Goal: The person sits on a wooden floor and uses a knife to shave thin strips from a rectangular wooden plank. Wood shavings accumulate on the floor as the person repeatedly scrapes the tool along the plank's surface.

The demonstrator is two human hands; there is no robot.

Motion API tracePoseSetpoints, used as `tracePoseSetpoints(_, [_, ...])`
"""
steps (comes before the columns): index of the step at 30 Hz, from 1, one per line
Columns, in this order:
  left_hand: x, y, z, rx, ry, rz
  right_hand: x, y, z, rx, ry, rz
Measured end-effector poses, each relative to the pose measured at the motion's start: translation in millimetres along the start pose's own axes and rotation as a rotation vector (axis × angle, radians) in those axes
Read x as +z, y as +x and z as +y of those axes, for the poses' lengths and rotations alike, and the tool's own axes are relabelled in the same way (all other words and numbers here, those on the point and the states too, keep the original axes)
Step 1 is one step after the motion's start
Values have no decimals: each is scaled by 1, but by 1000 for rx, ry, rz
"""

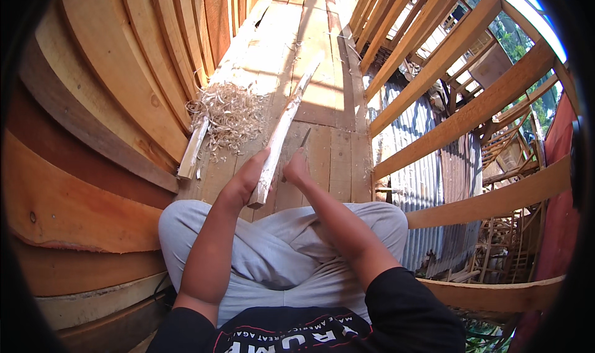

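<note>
A long pale wooden stick (280,133), squared at its near end and whittled rougher toward the far end, slants up and away over the plank floor. My left hand (251,172) is wrapped round it near its squared end, above my crossed legs. Just right of the stick, my right hand (296,168) is closed on a knife (305,137); its dark narrow blade points up and away from me. The blade and the stick appear apart. Most of the knife's handle is hidden in my fist.
A heap of curled wood shavings (228,119) lies on the floor to the left, with a short wood block (193,148) against its near side. Upright boards (118,68) wall the left. Slanted railing slats (462,136) line the right, with corrugated metal sheets (427,173) below them.
</note>
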State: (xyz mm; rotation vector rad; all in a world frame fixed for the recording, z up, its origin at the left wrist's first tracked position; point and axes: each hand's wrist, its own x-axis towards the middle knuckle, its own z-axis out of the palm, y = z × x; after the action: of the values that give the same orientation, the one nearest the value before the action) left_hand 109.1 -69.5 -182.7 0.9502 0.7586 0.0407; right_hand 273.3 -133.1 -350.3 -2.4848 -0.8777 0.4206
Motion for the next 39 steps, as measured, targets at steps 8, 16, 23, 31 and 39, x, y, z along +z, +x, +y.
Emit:
tracePoseSetpoints(8, [-11,2,-2,13,-4,-14,-22,-2,-38,-277,158,-782])
tracePoseSetpoints(16, [-17,-2,0,-20,-8,16,-29,-52,-56,495,421,-264])
tracePoseSetpoints(23, [-13,-2,2,-41,-41,23,-12,-51,-48,90,457,-712])
tracePoseSetpoints(31, [-11,-2,4,-53,-50,12,13,-44,-36,191,559,-584])
tracePoseSetpoints(39, [-28,-1,5,-29,-81,-11,-41,-3,-38,-322,57,-461])
